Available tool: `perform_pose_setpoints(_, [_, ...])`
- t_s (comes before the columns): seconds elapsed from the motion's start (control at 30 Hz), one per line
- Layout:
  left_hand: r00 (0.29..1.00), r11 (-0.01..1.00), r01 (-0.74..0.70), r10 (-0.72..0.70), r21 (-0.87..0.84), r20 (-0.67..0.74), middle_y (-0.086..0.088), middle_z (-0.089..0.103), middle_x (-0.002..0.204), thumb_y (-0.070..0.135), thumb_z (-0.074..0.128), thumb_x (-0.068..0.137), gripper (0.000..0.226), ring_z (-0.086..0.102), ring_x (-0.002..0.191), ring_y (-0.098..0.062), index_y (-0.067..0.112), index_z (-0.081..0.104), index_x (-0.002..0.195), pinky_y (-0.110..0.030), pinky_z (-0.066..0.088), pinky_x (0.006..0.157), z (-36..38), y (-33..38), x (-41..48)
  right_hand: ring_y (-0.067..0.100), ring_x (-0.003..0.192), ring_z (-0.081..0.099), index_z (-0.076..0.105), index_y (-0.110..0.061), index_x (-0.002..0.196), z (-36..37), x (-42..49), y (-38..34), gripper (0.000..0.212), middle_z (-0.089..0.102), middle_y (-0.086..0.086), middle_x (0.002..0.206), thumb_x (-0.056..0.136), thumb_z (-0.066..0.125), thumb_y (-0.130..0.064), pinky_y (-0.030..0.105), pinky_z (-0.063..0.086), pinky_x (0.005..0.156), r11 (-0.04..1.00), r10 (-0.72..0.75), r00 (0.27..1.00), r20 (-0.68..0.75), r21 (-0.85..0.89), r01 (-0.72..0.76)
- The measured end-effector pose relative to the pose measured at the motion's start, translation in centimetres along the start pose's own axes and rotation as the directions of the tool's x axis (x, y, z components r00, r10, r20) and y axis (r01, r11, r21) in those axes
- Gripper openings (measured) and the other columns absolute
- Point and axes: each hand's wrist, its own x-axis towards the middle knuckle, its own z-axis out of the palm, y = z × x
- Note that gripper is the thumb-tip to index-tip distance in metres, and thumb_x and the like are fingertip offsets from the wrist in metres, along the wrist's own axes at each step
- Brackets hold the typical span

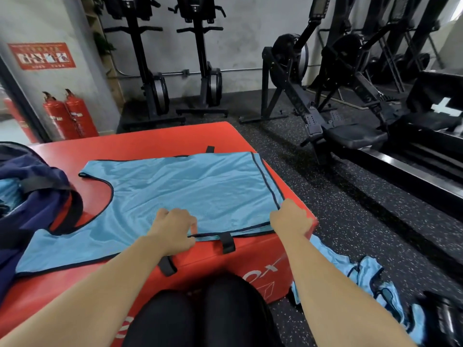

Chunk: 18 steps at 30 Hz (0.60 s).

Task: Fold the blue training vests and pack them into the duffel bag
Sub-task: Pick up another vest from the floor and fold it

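While the blue vest [195,189] lies flat,
left hand [172,226] and right hand [292,219] pinch its near hem; lift both evenly.

1. Red wall sign [41,55], upper left: white pictograms and lines of characters, too blurred to read.
2. Red box [250,261], lower centre: white print on the front face, partly hidden; only "o" and "x" legible.
3. Fire extinguishers [70,116], left: labels illegible.

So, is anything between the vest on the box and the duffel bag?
Nothing visible. The left hand and right hand grip the vest's near edge, and the duffel bag sits right beside it on the red box.
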Motion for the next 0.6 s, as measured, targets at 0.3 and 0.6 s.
perform_pose_setpoints(0.3, [0.999,0.999,0.003,-0.004,-0.039,-0.048,0.008,0.058,0.101,0.041,0.054,0.08,0.025,0.051,0.107,-0.015,0.033,0.063,0.102,-0.034,0.029,0.093,-1.0,2.1,0.7,0.026,0.106,0.051,0.06,-0.025,0.105,-0.6,0.2,3.3,0.019,0.067,0.004,0.103,0.088,0.053,-0.022,0.037,0.029,0.083,0.999,0.033,0.975,-0.219,0.049,-0.023])
perform_pose_setpoints(0.6, [0.923,0.923,0.385,-0.385,-0.028,-0.01,0.002,0.052,0.112,0.036,0.055,0.082,0.029,0.048,0.114,-0.019,0.027,0.062,0.108,-0.036,0.038,0.087,-0.1,0.5,-0.8,0.025,0.106,0.05,0.055,-0.02,0.104,-0.3,0.6,3.9,0.014,0.067,0.004,0.101,0.091,0.049,-0.022,0.037,0.031,0.084,0.999,0.009,0.979,-0.203,-0.043,-0.018])
